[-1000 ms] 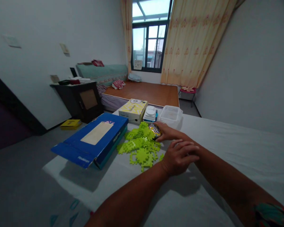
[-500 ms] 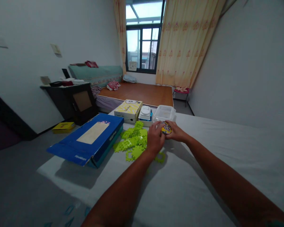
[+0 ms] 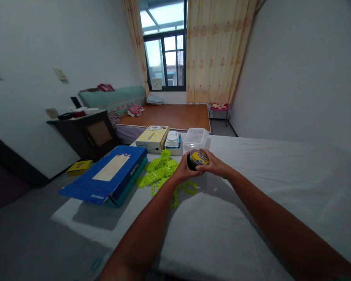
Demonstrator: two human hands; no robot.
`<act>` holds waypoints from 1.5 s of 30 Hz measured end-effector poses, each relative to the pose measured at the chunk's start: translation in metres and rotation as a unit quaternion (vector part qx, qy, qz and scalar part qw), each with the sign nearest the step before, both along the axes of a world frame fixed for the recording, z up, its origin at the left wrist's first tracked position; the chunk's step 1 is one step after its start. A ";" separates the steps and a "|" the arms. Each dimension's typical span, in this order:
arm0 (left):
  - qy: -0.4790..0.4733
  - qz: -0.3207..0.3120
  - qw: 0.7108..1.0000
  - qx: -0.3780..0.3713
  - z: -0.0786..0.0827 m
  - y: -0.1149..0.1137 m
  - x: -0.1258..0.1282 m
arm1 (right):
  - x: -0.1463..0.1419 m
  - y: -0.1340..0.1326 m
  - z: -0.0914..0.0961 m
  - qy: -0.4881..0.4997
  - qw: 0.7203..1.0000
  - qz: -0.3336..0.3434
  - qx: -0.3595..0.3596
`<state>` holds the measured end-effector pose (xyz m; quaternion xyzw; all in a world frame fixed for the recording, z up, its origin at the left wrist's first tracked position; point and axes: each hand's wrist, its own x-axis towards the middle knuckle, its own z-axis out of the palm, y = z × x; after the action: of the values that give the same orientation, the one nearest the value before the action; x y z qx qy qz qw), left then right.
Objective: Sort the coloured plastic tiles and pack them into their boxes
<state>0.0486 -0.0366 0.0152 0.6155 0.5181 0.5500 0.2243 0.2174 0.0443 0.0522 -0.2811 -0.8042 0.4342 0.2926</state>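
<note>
A round, dark container with a yellow and purple patterned top [image 3: 199, 157] is held between both hands over the white-covered surface. My left hand [image 3: 185, 168] wraps its left side, and my right hand [image 3: 214, 164] grips the right side and lower edge. The top faces me at a tilt. Beneath and left of my left hand lies a heap of lime-green notched flat pieces [image 3: 160, 171], with a few loose ring-like ones nearer me. Just beyond the hands stands a clear plastic box [image 3: 196, 136].
A large blue box [image 3: 125, 156] lies on the left of the white-covered surface [image 3: 269, 171]. At its far side are a yellow patterned box [image 3: 152, 136] and a small tray with white and blue items [image 3: 173, 139]. A dark cabinet [image 3: 95, 134] stands further left.
The hands have shifted so the container's dark side shows; earlier only its patterned top was visible, with my left fingers across its edge. The view has turned slightly right.
</note>
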 end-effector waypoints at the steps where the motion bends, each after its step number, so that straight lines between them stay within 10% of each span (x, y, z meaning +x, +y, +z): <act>1: 0.013 0.011 1.000 -0.006 0.005 -0.003 -0.003 | 0.002 -0.001 0.000 0.020 0.999 -0.014 -0.036; 5: 0.116 0.090 0.989 -0.032 0.034 -0.024 -0.035 | 0.016 0.004 -0.011 0.070 0.987 -0.095 -0.110; 12: 0.385 0.203 0.889 -0.142 0.083 -0.067 -0.112 | 0.025 0.020 -0.061 0.024 0.979 -0.203 0.003; 30: 0.650 0.172 0.651 -0.352 0.179 -0.054 -0.101 | 0.026 0.027 -0.081 0.043 0.976 -0.207 0.050; 34: 0.554 0.114 0.770 -0.295 0.172 -0.058 -0.099 | 0.023 0.023 -0.067 0.060 0.979 -0.192 0.037; 38: 0.406 0.028 0.902 -0.145 0.122 -0.045 -0.062 | 0.017 0.016 -0.047 0.117 0.982 -0.143 0.031; 45: 0.261 0.041 0.964 -0.013 0.035 -0.005 0.008 | 0.011 0.004 -0.045 0.109 0.992 -0.062 0.006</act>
<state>0.0561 -0.0413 0.0499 0.7125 0.5910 0.3724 0.0669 0.2283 0.0482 0.0068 -0.2793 -0.7513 0.4386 0.4064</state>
